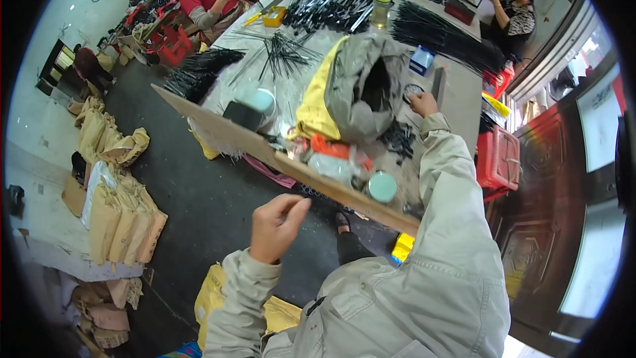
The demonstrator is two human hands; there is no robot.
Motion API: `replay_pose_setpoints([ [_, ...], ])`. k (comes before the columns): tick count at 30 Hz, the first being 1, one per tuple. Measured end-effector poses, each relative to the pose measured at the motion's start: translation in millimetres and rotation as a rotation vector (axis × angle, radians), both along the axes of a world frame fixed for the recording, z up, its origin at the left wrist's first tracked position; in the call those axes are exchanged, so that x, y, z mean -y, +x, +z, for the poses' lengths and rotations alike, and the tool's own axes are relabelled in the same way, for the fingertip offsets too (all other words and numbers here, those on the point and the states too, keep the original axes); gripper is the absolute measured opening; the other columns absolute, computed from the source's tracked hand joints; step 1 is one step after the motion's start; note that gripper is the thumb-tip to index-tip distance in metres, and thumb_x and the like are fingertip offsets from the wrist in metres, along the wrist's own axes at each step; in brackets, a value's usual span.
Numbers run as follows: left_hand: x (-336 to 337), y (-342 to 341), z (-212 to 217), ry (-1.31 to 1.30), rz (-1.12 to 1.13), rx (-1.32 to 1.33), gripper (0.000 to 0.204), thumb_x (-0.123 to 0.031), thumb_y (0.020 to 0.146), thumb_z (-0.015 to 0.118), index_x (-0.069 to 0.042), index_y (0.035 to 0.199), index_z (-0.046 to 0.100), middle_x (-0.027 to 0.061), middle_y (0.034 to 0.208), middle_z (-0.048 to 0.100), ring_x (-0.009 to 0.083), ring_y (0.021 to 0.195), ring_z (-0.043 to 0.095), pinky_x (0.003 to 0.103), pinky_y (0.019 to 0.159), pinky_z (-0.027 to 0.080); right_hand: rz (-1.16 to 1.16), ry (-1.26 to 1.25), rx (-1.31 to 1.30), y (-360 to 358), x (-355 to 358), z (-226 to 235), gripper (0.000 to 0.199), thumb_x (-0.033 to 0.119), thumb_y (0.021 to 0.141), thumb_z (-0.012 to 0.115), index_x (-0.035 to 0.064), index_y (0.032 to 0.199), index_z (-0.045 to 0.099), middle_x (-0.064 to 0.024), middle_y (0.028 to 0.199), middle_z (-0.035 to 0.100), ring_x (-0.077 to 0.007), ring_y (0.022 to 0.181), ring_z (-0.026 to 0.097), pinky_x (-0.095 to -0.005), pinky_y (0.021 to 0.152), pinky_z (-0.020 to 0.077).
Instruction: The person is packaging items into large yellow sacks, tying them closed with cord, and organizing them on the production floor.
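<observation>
My right hand point(424, 103) reaches over the table, its fingers bent together at the edge of a small round dark-centred dish point(412, 93). Whether they grip the rim or something small in it, I cannot make out. Beside that hand stands a bulky grey bag point(348, 86) with a dark opening, a yellow sack point(317, 103) against its left side. Small black parts point(399, 140) lie in a pile below the dish. My left hand point(277, 227) hovers in front of the table's near edge, thumb and fingers closed; anything between them is hidden.
A wooden board point(298, 169) edges the table's near side. Close by are a green-lidded jar point(382, 187) and an orange bag point(329, 147). Bundles of black rods point(331, 3) and a bottle point(381, 8) lie farther back. Two people work across the table. A red crate point(498, 159) stands right.
</observation>
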State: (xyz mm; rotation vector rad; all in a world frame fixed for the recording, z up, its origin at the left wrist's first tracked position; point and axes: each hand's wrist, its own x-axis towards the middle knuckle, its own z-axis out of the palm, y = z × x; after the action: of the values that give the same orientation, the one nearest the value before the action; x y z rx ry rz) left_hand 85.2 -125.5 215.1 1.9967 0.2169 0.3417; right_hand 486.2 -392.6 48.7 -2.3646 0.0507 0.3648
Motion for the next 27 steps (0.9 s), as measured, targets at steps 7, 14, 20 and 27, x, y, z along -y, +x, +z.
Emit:
replay_pose_setpoints([
  [7,18.0,190.7,-61.1,0.499,0.121,-0.012,0.097,-0.045,0.061,0.069,0.009,0.124,0.02,0.0313,0.113,0.039,0.0405,0.101,0.045,0.04,0.086,0.036,-0.173,-0.007,0.394,84.4,-43.4,-16.9,0.058,0.041,0.063,0.068,-0.0045,0.096,0.053,-0.0218,0.097,0.056,-0.0349,0.085,0.055,-0.0382,0.072,0.0421],
  [14,7.6,269.3,-83.6,0.149,0.178,-0.232,0.086,-0.031,0.062,0.07,0.003,0.126,0.024,0.0264,0.116,0.04,0.0381,0.106,0.043,0.038,0.09,0.034,-0.094,0.346,0.288,138.6,-38.6,-42.0,0.047,0.026,0.066,0.067,-0.0046,0.098,0.052,-0.0183,0.093,0.058,-0.0248,0.082,0.056,-0.0314,0.071,0.0431],
  [20,-60.3,282.6,-37.8,-0.298,0.258,0.014,0.057,-0.007,0.066,0.064,0.003,0.116,0.039,0.0136,0.101,0.052,0.021,0.089,0.052,0.029,0.081,0.041,-0.163,0.977,0.212,123.7,-92.5,51.1,0.031,-0.001,0.071,0.057,-0.0041,0.102,0.055,-0.0078,0.089,0.06,-0.0137,0.073,0.056,-0.0239,0.067,0.044],
  [27,-99.3,279.2,12.1,-0.506,0.34,0.047,0.044,-0.001,0.066,0.061,0.002,0.107,0.048,0.0078,0.09,0.057,0.0146,0.08,0.054,0.025,0.074,0.043,0.089,1.245,0.282,109.8,-139.3,141.8,0.036,-0.004,0.069,0.056,-0.0068,0.105,0.052,-0.0081,0.091,0.06,-0.0124,0.077,0.056,-0.0221,0.071,0.0437],
])
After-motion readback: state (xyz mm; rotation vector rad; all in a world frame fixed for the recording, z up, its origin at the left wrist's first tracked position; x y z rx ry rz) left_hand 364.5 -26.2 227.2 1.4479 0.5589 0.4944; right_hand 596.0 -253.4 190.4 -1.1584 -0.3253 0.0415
